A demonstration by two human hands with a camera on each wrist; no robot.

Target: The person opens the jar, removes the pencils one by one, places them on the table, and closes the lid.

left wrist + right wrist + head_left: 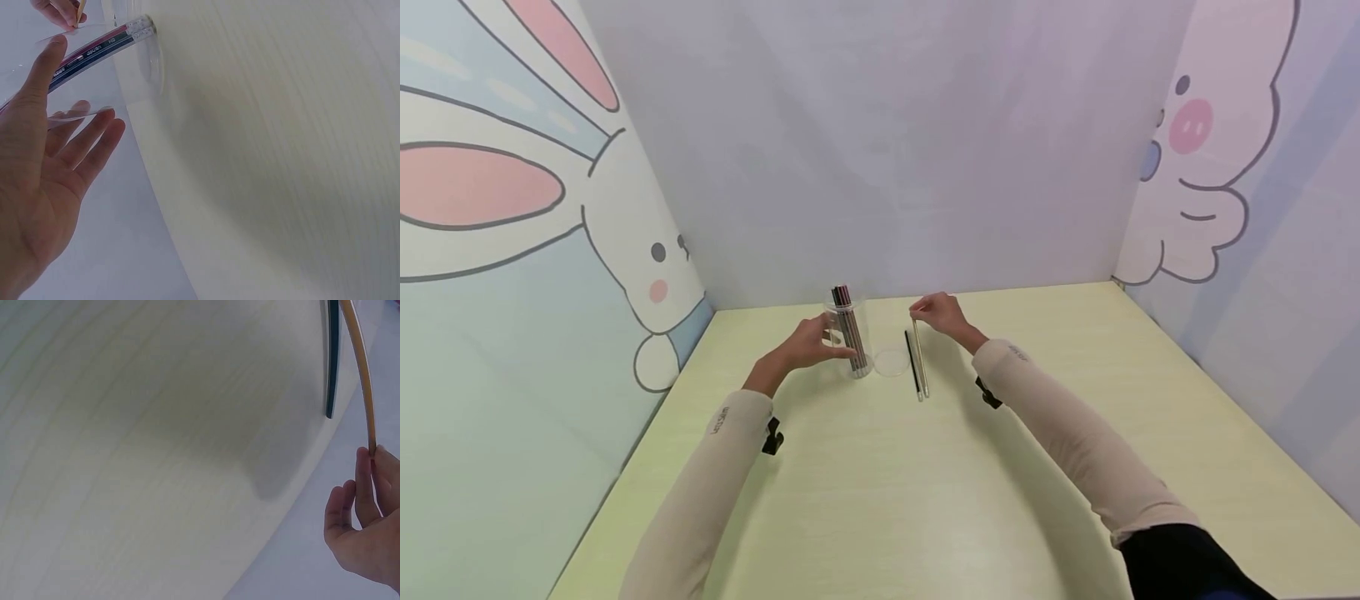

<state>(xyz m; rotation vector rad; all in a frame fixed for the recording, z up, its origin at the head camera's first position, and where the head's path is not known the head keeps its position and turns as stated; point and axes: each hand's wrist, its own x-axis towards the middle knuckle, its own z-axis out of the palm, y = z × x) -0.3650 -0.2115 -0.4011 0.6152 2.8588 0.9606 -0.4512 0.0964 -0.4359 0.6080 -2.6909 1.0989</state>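
In the head view my left hand (807, 343) holds a clear plastic cylinder (860, 369), thumb on one side and fingers on the other. Inside it a bunch of dark pencils (849, 325) leans at a slant. The left wrist view shows dark red and dark green pencils (94, 55) through the clear wall. My right hand (944, 314) pinches the far end of a yellow pencil (921, 354) between thumb and fingertips. The pencil's near end is low at the table. Left of it a dark pencil (912, 364) lies on the table.
A clear round lid (892, 375) lies on the pale wooden table (880, 483) between the cylinder and the dark pencil. Behind the table stands a plain pale backdrop (887, 167). Cartoon-printed panels (625, 183) flank the table left and right.
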